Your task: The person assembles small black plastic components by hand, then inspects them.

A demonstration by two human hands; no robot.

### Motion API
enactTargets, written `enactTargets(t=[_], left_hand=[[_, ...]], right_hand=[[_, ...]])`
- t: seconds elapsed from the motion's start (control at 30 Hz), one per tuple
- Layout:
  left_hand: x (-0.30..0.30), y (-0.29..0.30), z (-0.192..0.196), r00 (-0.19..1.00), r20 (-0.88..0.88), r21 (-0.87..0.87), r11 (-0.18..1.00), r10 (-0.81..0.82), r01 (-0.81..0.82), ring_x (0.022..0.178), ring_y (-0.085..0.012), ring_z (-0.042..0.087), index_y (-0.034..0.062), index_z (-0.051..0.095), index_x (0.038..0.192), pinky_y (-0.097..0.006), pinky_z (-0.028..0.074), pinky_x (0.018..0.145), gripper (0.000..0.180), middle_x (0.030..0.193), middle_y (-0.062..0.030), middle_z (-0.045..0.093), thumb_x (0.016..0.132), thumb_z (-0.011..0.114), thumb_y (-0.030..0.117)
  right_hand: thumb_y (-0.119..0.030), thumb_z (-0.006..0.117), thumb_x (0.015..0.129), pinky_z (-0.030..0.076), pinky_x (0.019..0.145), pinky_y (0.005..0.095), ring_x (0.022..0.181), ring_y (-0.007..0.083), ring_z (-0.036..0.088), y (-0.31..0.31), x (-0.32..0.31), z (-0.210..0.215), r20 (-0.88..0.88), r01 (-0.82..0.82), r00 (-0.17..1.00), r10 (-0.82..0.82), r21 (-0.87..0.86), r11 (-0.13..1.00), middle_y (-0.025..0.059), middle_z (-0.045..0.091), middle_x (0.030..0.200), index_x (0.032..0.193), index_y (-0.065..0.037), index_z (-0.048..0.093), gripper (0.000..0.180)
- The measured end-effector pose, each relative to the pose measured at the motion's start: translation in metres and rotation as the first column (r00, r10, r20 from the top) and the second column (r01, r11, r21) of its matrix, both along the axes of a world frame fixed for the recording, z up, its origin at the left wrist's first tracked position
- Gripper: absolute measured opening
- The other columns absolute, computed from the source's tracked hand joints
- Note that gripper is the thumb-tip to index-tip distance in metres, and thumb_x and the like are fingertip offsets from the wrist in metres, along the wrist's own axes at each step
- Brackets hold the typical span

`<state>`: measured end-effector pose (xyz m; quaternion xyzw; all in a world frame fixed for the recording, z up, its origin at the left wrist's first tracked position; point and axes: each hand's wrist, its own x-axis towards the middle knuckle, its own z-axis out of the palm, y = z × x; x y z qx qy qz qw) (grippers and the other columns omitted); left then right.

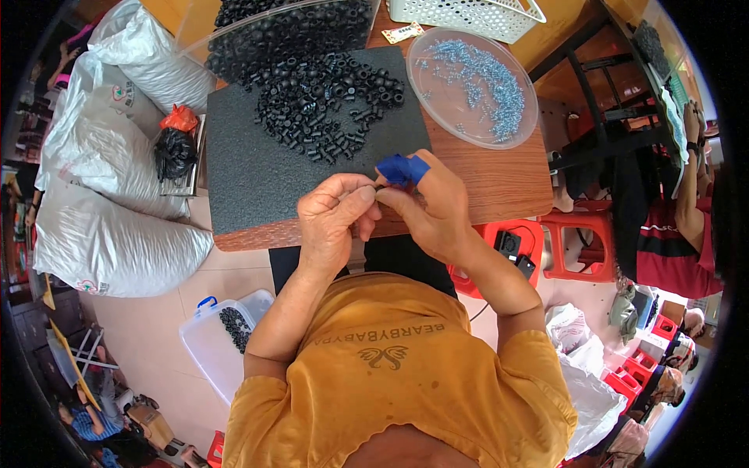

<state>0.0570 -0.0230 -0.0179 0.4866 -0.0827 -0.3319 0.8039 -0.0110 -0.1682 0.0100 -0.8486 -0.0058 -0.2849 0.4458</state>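
Observation:
My left hand [337, 210] and my right hand [427, 199] meet over the near edge of the table, fingertips pinched together. Between them is something small and dark, mostly hidden by the fingers; its kind cannot be made out. Blue tape [402, 168] wraps fingers of my right hand. Just beyond my hands, a loose pile of small black plastic fittings [328, 105] lies on a dark grey foam mat [242, 168]. To the right, a round clear plastic lid [437, 117] holds many small silvery-blue screws [499, 97].
A clear bin [289, 35] of black parts stands at the back, near a white perforated basket [476, 17]. White sacks [117, 234] are stacked left of the table. A clear box [211, 351] with black parts sits on the floor. Red stools [581, 242] and another person [679, 234] are at the right.

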Motion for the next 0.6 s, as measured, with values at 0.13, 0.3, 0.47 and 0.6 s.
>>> enactTargets(t=[0.13, 0.3, 0.47, 0.6], left_hand=[[-0.001, -0.002, 0.001, 0.991, -0.136, -0.074, 0.997, -0.013, 0.003, 0.049, -0.0091, 0.052, -0.0018, 0.063, 0.09, -0.022, 0.042, 0.041, 0.011, 0.066, -0.0065, 0.061, 0.088, 0.066, 0.008], [0.0, -0.002, 0.003, 0.964, -0.262, -0.115, 0.993, -0.043, 0.012, 0.047, -0.0103, 0.048, -0.003, 0.062, 0.088, -0.025, 0.041, 0.039, 0.011, 0.064, -0.0076, 0.058, 0.088, 0.065, 0.007], [-0.001, -0.003, 0.001, 0.968, -0.247, -0.134, 0.991, -0.051, 0.019, 0.047, -0.0107, 0.049, -0.0028, 0.063, 0.088, -0.026, 0.042, 0.039, 0.012, 0.064, -0.0078, 0.059, 0.088, 0.065, 0.008], [-0.001, -0.003, 0.0, 0.964, -0.259, -0.15, 0.988, -0.057, 0.018, 0.047, -0.0108, 0.05, -0.0027, 0.063, 0.088, -0.026, 0.043, 0.039, 0.012, 0.064, -0.0079, 0.059, 0.088, 0.065, 0.009]], right_hand=[[0.003, 0.068, 0.073, 0.045, 0.06, 0.0392, 0.073, 0.0326, 0.056, 0.006, -0.005, -0.006, 0.064, -0.008, 0.998, 0.005, 0.044, 0.999, 0.0127, 0.058, 0.08, 0.094, -0.001, 0.061, 0.022], [0.003, 0.07, 0.072, 0.045, 0.062, 0.0373, 0.075, 0.03, 0.057, 0.007, -0.007, -0.012, 0.066, 0.012, 0.998, -0.019, 0.099, 0.995, 0.0112, 0.061, 0.083, 0.095, -0.001, 0.063, 0.025], [0.0, 0.072, 0.071, 0.046, 0.065, 0.0371, 0.078, 0.0288, 0.057, 0.003, -0.005, -0.011, 0.098, 0.006, 0.995, -0.008, 0.024, 1.0, 0.0096, 0.063, 0.086, 0.094, -0.003, 0.065, 0.024], [-0.001, 0.073, 0.071, 0.047, 0.066, 0.0378, 0.079, 0.0295, 0.057, 0.002, -0.007, -0.009, 0.112, 0.022, 0.994, -0.015, -0.055, 0.998, 0.0097, 0.064, 0.088, 0.094, -0.004, 0.066, 0.024]])
